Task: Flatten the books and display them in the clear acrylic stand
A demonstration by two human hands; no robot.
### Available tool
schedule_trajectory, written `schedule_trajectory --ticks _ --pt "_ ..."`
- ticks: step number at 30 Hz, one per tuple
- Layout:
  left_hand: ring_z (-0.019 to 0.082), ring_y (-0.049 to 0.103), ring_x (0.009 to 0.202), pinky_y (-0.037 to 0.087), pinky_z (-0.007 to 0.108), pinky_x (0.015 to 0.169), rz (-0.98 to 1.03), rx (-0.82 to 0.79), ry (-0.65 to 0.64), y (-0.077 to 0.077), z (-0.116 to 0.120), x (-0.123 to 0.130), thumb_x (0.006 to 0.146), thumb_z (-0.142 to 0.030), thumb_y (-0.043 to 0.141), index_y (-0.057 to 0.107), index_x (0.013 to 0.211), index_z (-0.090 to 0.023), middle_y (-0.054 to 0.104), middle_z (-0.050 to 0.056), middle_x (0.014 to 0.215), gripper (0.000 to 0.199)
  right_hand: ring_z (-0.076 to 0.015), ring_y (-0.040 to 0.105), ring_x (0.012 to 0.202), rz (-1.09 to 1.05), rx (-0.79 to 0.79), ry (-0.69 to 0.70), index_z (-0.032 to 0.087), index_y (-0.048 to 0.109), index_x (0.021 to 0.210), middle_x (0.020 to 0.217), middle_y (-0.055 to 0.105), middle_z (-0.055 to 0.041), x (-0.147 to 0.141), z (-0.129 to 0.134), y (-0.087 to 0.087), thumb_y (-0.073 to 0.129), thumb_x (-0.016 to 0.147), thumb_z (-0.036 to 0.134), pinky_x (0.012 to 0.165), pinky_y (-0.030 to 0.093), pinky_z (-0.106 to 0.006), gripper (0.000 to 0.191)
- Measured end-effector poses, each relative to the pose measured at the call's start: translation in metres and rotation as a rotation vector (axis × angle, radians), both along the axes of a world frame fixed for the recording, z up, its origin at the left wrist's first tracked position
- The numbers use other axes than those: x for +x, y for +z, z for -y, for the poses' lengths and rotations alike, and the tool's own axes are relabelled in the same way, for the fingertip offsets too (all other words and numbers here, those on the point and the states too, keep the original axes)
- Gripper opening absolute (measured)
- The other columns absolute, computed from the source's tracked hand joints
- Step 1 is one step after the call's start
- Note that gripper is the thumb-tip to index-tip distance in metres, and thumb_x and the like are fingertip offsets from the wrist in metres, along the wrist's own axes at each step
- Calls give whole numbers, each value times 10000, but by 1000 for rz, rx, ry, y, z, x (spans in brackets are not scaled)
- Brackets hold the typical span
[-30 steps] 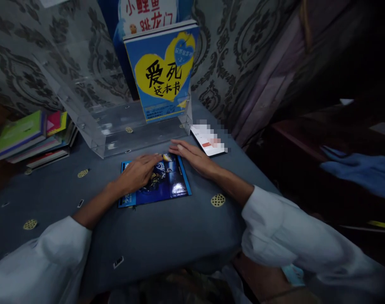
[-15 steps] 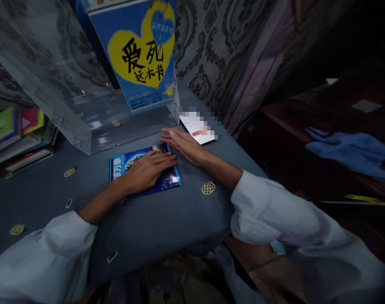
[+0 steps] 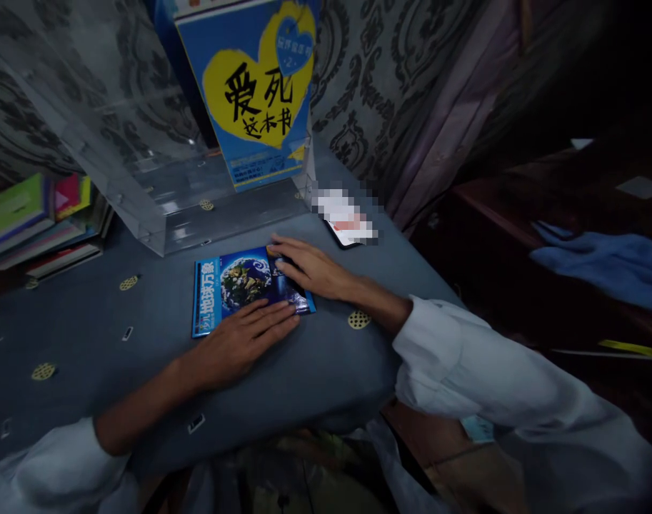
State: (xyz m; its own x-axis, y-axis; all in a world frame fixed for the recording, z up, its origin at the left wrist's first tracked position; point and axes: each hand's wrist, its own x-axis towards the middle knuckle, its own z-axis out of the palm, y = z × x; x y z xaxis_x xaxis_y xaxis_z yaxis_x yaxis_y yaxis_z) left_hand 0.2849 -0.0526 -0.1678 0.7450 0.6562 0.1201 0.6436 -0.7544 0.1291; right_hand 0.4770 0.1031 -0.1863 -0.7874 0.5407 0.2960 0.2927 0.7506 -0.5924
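A blue book [image 3: 245, 278] with a globe on its cover lies flat on the grey cloth-covered table [image 3: 261, 392]. My left hand [image 3: 245, 335] rests across the book's near edge, palm down, with its fingers stretched out toward the right. On the book's right side lies my right hand [image 3: 318, 270], fingers extended and thumb a little apart, covering part of the cover. Neither hand is closed around the book.
Behind the book stands a clear acrylic rack [image 3: 159, 228] with an upright blue and yellow book [image 3: 256, 100] in it. A phone [image 3: 347, 221] lies to the right of the rack. Stacked books [image 3: 52, 221] sit at the left. Blue cloth [image 3: 598, 264] lies beyond the table's right side.
My left hand has slid toward me, from the middle of the cover to its near edge, uncovering the globe. My right hand has come from beside the book onto its right side.
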Motion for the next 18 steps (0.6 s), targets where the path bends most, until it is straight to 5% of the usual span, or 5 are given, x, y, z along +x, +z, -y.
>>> schedule_trajectory --ticks 6,11,18 --pt "219 496 1405 455 444 1134 -36 93 113 3 11 -26 946 -5 358 400 1503 -169 568 123 1473 582 -321 561 1285 192 211 -110 163 592 1347 1419 596 -165 6 16 7 469 1008 302 1072 446 -549 387" --pt "230 463 1430 431 461 1153 -63 84 168 4 13 -48 942 -32 395 447 1489 -198 550 105 1494 574 -339 612 1066 245 287 -206 164 585 1348 1256 655 -172 39 58 9 453 1009 309 894 534 -520 392" --pt "212 454 1437 477 429 1115 -21 62 272 -1 -24 -74 992 -95 408 472 1476 -244 542 85 1505 511 -341 601 1067 154 293 -224 221 556 1383 1205 625 -162 56 82 -3 594 955 389 891 560 -528 461"
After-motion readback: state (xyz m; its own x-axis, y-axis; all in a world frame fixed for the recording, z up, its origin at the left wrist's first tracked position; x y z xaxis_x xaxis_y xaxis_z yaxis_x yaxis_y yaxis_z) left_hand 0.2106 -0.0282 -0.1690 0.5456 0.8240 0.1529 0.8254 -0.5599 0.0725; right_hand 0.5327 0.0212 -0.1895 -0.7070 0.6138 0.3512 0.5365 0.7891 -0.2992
